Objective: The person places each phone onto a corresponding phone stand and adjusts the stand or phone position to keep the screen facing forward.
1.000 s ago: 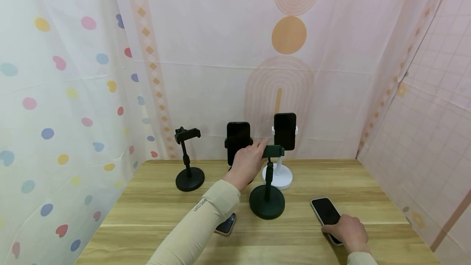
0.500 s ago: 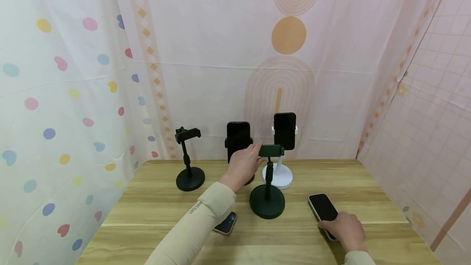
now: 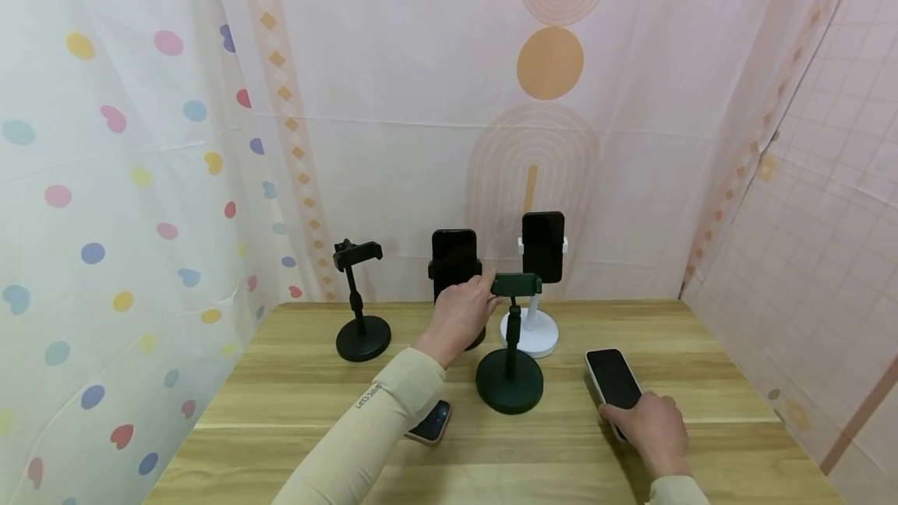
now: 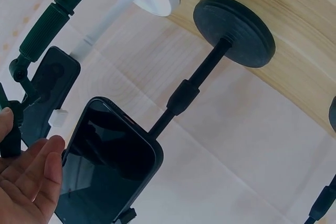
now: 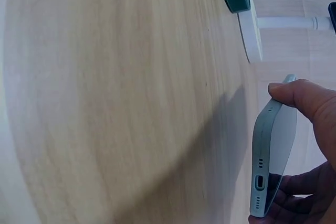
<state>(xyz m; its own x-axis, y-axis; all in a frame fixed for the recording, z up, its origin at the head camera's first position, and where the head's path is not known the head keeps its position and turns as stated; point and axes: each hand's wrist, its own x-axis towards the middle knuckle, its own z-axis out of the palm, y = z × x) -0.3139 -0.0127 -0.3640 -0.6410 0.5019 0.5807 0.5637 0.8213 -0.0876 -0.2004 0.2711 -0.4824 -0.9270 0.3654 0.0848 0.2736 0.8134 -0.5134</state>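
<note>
My left hand [image 3: 459, 314] pinches the left end of the clamp on a dark green phone stand [image 3: 514, 382]. In the left wrist view, the thumb [image 4: 5, 121] lies on the clamp and the other fingers curl beside it. My right hand [image 3: 652, 423] grips a smartphone [image 3: 613, 379] in a pale case by its near end, thumb on one long edge and fingers on the other. Its black screen faces up. The right wrist view shows the charging port end of this phone [image 5: 262, 171], with a shadow on the wood beside it.
Behind the green stand, a black stand holds a phone [image 3: 454, 256], partly hidden by my left hand, and a white stand [image 3: 539, 333] holds another [image 3: 543, 246]. A phoneless black stand [image 3: 362, 339] is at left. A smartphone [image 3: 431, 423] lies under my left forearm on the wooden table [image 3: 519, 466].
My right hand has moved the pale-cased phone forward and to the left. My left hand has shifted slightly left at the clamp, whose visible part looks longer. The green stand's base stays put.
</note>
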